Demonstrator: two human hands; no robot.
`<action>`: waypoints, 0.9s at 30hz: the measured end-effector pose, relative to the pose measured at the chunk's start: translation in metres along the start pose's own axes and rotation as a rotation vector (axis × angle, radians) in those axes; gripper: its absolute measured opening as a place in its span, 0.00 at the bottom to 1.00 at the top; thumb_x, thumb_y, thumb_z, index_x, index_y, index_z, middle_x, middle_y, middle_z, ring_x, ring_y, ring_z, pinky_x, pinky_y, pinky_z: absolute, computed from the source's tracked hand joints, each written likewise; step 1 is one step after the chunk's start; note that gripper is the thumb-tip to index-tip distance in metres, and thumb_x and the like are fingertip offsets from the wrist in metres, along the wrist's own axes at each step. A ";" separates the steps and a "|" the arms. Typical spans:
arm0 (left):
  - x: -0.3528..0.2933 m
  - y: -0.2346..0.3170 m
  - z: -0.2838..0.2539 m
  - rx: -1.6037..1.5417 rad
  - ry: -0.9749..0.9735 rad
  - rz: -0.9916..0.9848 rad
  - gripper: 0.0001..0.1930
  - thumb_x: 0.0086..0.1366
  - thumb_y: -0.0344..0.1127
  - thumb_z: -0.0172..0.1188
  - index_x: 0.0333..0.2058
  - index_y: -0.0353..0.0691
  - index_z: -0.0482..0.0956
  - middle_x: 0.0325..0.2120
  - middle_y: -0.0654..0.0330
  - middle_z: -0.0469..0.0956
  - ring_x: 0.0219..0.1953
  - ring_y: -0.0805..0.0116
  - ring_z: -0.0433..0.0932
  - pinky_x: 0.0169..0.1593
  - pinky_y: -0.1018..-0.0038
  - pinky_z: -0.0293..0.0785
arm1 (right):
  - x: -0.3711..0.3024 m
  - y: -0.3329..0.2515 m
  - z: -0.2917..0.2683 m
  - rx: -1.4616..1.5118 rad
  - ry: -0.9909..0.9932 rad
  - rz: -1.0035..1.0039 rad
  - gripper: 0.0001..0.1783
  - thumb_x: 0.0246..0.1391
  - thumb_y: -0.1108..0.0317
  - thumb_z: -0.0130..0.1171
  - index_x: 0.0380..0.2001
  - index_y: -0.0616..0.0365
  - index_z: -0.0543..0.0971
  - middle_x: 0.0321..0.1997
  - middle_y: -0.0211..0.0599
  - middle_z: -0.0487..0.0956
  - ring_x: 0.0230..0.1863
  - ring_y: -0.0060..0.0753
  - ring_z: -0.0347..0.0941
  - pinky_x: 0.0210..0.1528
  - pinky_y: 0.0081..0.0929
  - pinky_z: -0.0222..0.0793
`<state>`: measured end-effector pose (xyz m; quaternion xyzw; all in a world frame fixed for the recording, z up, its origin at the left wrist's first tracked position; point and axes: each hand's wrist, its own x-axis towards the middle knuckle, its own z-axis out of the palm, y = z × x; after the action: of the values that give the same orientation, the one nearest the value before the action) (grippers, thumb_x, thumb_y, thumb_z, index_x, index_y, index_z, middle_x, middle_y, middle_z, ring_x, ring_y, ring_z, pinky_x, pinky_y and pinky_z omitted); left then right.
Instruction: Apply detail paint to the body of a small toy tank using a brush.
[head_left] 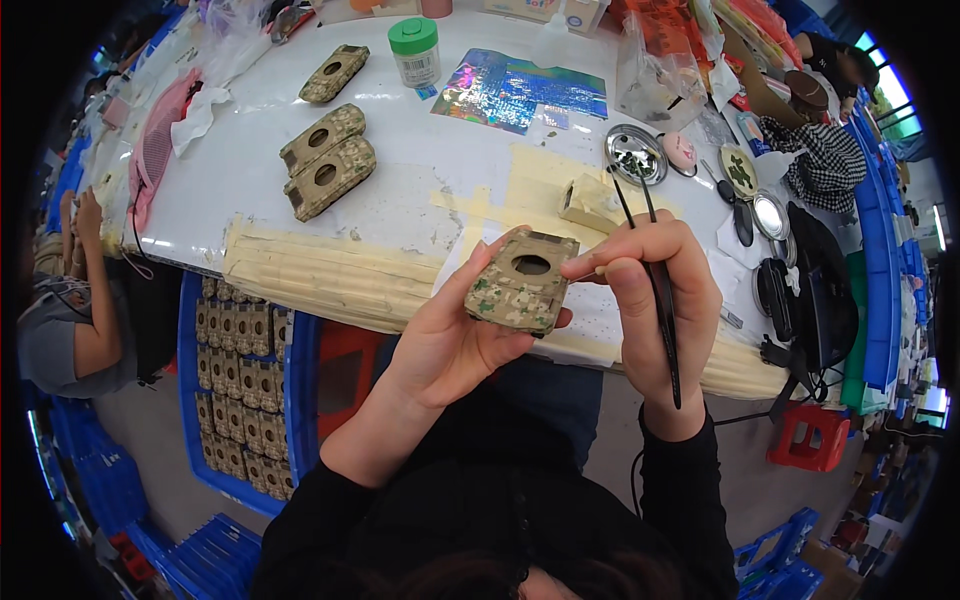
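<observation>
My left hand [440, 345] holds a camouflage-patterned toy tank hull [500, 290] with an oval hole in its top, tilted toward me above the table's front edge. At the hull's right side, my right hand [665, 300] is closed around black tweezers [662, 290], whose two tips point away from me. Its thumb and index finger also pinch a thin, pale stick-like piece [598, 271] beside the hull; its kind is too small to tell. Behind my hands, three similar hulls [318, 137] lie on the white table, two of them touching.
A green-lidded jar [414, 52] and a shiny holographic sheet [520, 90] lie at the back. To the right are a round metal dish [636, 153] with dark bits and a tan block [590, 203]. A blue crate [187, 400] of hulls sits lower left; another person's arm [95, 290] is far left.
</observation>
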<state>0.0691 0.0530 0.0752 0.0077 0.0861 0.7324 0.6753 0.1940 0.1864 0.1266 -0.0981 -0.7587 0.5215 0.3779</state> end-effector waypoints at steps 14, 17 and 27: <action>0.000 0.000 0.000 -0.009 0.022 -0.007 0.25 0.74 0.50 0.37 0.65 0.46 0.55 0.54 0.46 0.69 0.48 0.50 0.78 0.38 0.75 0.85 | 0.000 -0.002 0.003 0.280 0.026 0.116 0.04 0.63 0.73 0.52 0.36 0.63 0.73 0.31 0.32 0.77 0.34 0.19 0.74 0.39 0.15 0.67; 0.001 0.004 0.003 0.003 -0.008 0.017 0.26 0.74 0.50 0.37 0.65 0.44 0.54 0.55 0.41 0.66 0.48 0.50 0.78 0.36 0.76 0.86 | 0.006 0.003 -0.012 0.127 0.165 0.112 0.05 0.64 0.73 0.50 0.38 0.65 0.71 0.31 0.34 0.77 0.38 0.22 0.77 0.44 0.16 0.69; -0.012 0.033 0.000 -0.033 -0.094 0.202 0.28 0.74 0.49 0.32 0.66 0.39 0.49 0.61 0.33 0.54 0.53 0.44 0.74 0.42 0.71 0.86 | 0.025 0.049 -0.036 -0.867 0.255 -0.313 0.06 0.47 0.74 0.66 0.29 0.58 0.78 0.27 0.36 0.75 0.28 0.37 0.71 0.31 0.28 0.66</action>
<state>0.0371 0.0389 0.0806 0.0396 0.0412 0.7969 0.6013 0.1890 0.2475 0.1026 -0.1942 -0.8595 0.0776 0.4663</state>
